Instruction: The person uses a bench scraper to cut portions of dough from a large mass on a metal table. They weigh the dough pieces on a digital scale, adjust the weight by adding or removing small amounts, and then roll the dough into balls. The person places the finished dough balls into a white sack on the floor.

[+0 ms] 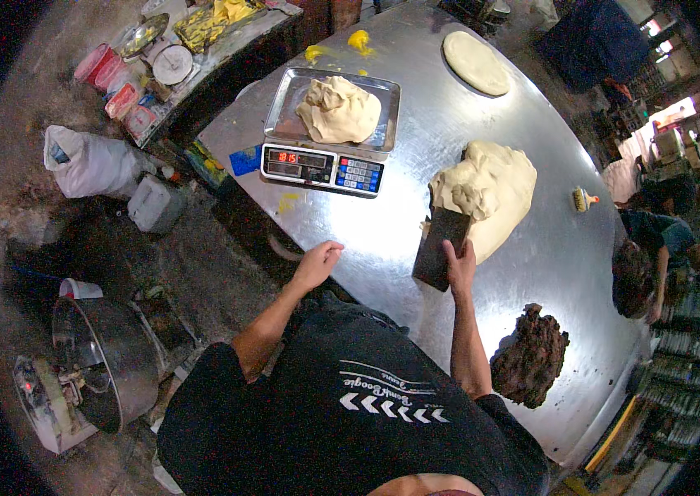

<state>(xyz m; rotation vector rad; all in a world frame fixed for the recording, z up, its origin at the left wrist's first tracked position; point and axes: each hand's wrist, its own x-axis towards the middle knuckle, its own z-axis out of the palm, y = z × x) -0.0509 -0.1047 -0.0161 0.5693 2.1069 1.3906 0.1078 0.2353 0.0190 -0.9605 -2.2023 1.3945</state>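
Observation:
My right hand grips a dark, flat dough scraper, whose far end meets the near left side of a large pale dough mass on the metal table. My left hand is at the table's edge, its fingers curled together, with nothing visible in it. Beyond it stands a digital scale with a lit display. A lump of pale dough rests on the scale's metal tray.
A dark brown crumbly mass lies right of my right forearm. Farther off are a flattened dough round and a brush. A side table holds containers. A metal mixing bowl stands at left. Another person is at the far right.

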